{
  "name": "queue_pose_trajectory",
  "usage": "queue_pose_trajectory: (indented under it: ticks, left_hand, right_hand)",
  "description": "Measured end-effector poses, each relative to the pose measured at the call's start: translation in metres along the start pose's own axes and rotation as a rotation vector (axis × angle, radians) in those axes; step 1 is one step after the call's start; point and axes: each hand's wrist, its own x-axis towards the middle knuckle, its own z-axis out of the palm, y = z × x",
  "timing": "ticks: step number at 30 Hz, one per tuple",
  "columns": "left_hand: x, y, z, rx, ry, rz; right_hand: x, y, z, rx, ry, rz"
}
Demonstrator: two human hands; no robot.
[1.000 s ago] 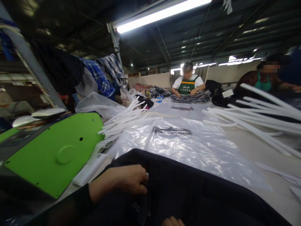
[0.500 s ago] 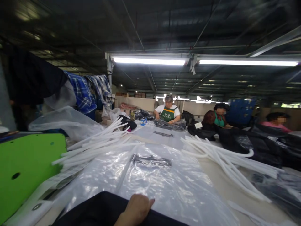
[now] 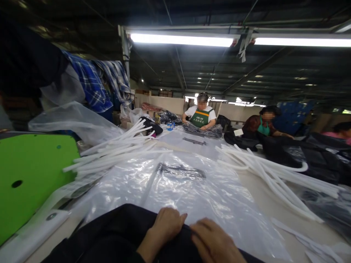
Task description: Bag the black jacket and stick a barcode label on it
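Left hand (image 3: 166,224) fingers are curled tight on the black cloth (image 3: 115,228) under them; the right hand (image 3: 215,239) bends over it too, can't tell if pinching. Past the fingertips: plastic bag (image 3: 189,197), pale tabletop (image 3: 264,195), white tubes (image 3: 109,157), aproned co-worker (image 3: 200,119), fluorescent lights (image 3: 181,39) overhead.

Large hall, dark ceiling (image 3: 192,14) crossed by slanting beams (image 3: 255,71). Lighting: left tube lamp (image 3: 182,39) and right tube lamp (image 3: 304,42), both lit, hung nearly end to end; upright post (image 3: 124,51) near the left lamp's outer end. Far side: low beige partition (image 3: 171,103), bright window-like strips (image 3: 249,103) beyond, large blue panel (image 3: 296,113) toward the right. Pale tabletop (image 3: 261,193) in foreground
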Motion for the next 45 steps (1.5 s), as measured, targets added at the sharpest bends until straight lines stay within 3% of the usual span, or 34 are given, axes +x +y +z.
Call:
queue_pose_trajectory:
  ticks: [2, 4, 8, 12, 16, 22, 25, 29, 45]
  left_hand:
    - [-0.001, 0.001, -0.002, 0.003, 0.019, 0.011]
    - [0.0, 0.001, -0.002, 0.0, 0.04, 0.005]
    - [0.004, 0.002, 0.002, -0.021, 0.044, -0.013]
    - [0.01, 0.0, 0.008, -0.052, 0.017, -0.066]
    - [0.014, -0.002, 0.011, -0.187, 0.079, -0.173]
    - [0.018, -0.008, 0.014, -0.223, 0.303, -0.393]
    - [0.02, -0.012, 0.008, -0.206, 0.246, -0.504]
    - [0.021, -0.017, -0.004, -0.163, 0.13, -0.513]
    - [0.024, -0.025, -0.01, -0.196, 0.219, -0.547]
  right_hand:
    - [0.026, 0.038, 0.002, 0.047, -0.058, 0.223]
    - [0.043, 0.071, 0.014, 0.046, -0.091, 0.327]
    - [0.05, 0.114, 0.049, 0.053, -0.132, 0.43]
    - [0.048, 0.132, 0.07, 0.092, -0.102, 0.464]
    - [0.046, 0.137, 0.076, 0.085, 0.038, 0.483]
    - [0.048, 0.13, 0.069, 0.057, 0.249, 0.386]
    - [0.05, 0.127, 0.065, 0.053, 0.297, 0.358]
    - [0.05, 0.126, 0.065, 0.053, 0.324, 0.347]
    - [0.05, 0.121, 0.064, -0.08, 0.43, 0.18]
